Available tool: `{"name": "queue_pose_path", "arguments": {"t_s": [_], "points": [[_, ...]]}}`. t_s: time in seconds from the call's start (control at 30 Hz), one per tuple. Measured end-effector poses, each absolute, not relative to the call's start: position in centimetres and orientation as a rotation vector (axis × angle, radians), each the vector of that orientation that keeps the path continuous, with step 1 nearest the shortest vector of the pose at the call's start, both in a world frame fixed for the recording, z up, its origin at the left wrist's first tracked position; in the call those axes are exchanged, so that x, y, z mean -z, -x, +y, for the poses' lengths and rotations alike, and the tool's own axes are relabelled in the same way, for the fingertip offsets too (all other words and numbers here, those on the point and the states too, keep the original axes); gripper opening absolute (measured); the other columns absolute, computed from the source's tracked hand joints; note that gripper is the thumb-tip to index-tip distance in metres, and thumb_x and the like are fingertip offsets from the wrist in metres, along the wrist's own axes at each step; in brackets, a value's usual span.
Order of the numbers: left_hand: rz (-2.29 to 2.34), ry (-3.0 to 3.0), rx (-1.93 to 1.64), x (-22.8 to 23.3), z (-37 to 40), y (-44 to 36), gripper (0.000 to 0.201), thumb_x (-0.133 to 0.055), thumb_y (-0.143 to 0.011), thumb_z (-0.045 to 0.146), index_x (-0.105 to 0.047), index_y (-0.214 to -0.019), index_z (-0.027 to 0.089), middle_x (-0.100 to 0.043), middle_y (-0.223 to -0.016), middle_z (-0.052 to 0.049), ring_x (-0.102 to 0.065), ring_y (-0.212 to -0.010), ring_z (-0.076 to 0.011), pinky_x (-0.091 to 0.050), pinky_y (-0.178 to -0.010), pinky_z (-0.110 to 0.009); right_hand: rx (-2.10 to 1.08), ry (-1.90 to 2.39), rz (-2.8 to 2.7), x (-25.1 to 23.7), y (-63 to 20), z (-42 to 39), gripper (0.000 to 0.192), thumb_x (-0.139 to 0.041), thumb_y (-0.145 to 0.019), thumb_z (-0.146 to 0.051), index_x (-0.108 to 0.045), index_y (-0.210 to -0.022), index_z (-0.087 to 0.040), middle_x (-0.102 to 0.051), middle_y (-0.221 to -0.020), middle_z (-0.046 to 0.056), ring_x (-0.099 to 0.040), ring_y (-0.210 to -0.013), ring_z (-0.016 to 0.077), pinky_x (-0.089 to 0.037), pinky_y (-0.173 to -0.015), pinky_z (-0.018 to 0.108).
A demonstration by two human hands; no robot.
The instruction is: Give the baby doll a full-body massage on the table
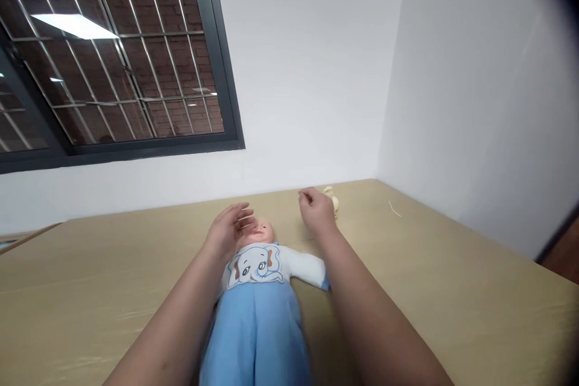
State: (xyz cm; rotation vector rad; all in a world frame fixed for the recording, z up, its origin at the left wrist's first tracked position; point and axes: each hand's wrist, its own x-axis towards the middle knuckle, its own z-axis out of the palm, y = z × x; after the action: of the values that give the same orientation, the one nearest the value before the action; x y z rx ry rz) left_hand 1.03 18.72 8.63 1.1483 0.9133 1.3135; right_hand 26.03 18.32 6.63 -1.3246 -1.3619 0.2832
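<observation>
A baby doll [260, 262] lies on its back on the tan tabletop, head toward the wall. It wears a white top with a blue-outlined elephant face and light blue trousers [257, 332]. Beside the doll's head [265, 230], covering part of it, is my left hand [230, 228], its fingers apart and slightly bent. Whether the fingertips touch the head I cannot tell. My right hand [317, 212] is raised above the doll's outstretched sleeve, fingers curled in; anything inside them is hidden. Behind that hand a small cream-coloured object [335, 200] shows in part.
A thin pale strip [394, 209] lies on the tabletop [407, 265] at the right. White walls [312, 60] meet at the table's far corner. A dark-framed window [233, 102] with metal bars is at the upper left.
</observation>
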Motion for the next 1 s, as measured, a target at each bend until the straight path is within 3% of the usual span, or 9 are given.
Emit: {"name": "queue_pose_path", "arguments": {"t_s": [0.07,0.17,0.27,0.33,0.5,0.67,1.0], "points": [[0.816,-0.97,-1.158,-10.1,18.4,-3.5,0.028,-0.064,-0.085,0.041,-0.065,-0.098,0.017,-0.068,-0.089,-0.006,-0.067,-0.073,-0.0176,-0.055,-0.071,-0.031,-0.09,1.4,-1.295,-7.6,-28.2,17.8,0.035,-0.046,-0.09,-0.035,-0.068,-0.115,-0.024,-0.07,-0.11,0.01,-0.059,-0.112,0.0307,-0.04,-0.105,0.046],[0.806,-0.897,-1.023,-11.5,18.7,-7.9,0.027,-0.059,-0.089,0.042,-0.064,-0.092,0.015,-0.067,-0.085,-0.008,-0.067,-0.07,-0.0177,-0.055,-0.069,-0.029,0.12,1.548,-1.329,-7.6,-31.0,17.9,0.046,-0.051,-0.084,-0.024,-0.062,-0.129,-0.019,-0.062,-0.131,0.01,-0.048,-0.129,0.0316,-0.033,-0.113,0.046],[0.837,-0.869,-0.953,-11.8,19.7,-13.0,0.03,-0.055,-0.092,0.042,-0.06,-0.092,0.012,-0.066,-0.09,-0.014,-0.068,-0.074,-0.0213,-0.057,-0.073,-0.033,0.08,1.646,-1.448,-6.6,-32.3,18.6,0.065,-0.052,-0.08,-0.015,-0.048,-0.145,-0.017,-0.042,-0.153,0.007,-0.027,-0.146,0.0299,-0.02,-0.121,0.047],[0.862,-0.841,-0.924,-11.6,20.7,-16.2,0.034,-0.052,-0.094,0.043,-0.059,-0.098,0.01,-0.064,-0.094,-0.018,-0.068,-0.08,-0.0237,-0.058,-0.073,-0.034,0.018,1.662,-1.497,-6.0,-32.6,19.2,0.07,-0.05,-0.08,-0.011,-0.041,-0.149,-0.015,-0.035,-0.158,0.007,-0.018,-0.15,0.0293,-0.017,-0.123,0.047],[0.888,-0.762,-0.95,-11.5,22.3,-22.3,0.042,-0.052,-0.094,0.045,-0.054,-0.112,0.008,-0.058,-0.103,-0.018,-0.065,-0.087,-0.0229,-0.057,-0.067,-0.027,-0.033,1.66,-1.523,-5.3,-32.7,19.9,0.064,-0.043,-0.084,-0.01,-0.041,-0.148,-0.009,-0.037,-0.156,0.011,-0.03,-0.146,0.0229,-0.025,-0.121,0.038],[0.859,-0.678,-0.967,-11.6,22.8,-24.3,0.05,-0.044,-0.097,0.047,-0.048,-0.123,0.004,-0.056,-0.099,-0.015,-0.065,-0.081,-0.0202,-0.058,-0.065,-0.025,-0.028,1.643,-1.489,-5.4,-32.8,19.7,0.059,-0.044,-0.087,-0.014,-0.045,-0.146,-0.014,-0.044,-0.152,0.01,-0.044,-0.138,0.0216,-0.034,-0.116,0.035],[0.806,-0.696,-0.954,-11.1,21.2,-19.4,0.05,-0.048,-0.096,0.044,-0.057,-0.123,0.003,-0.061,-0.109,-0.021,-0.066,-0.101,-0.0276,-0.059,-0.076,-0.029,0.005,1.63,-1.489,-5.9,-32.9,19.2,0.06,-0.05,-0.081,-0.011,-0.051,-0.142,-0.012,-0.048,-0.149,0.011,-0.042,-0.14,0.0232,-0.03,-0.119,0.037]]}}
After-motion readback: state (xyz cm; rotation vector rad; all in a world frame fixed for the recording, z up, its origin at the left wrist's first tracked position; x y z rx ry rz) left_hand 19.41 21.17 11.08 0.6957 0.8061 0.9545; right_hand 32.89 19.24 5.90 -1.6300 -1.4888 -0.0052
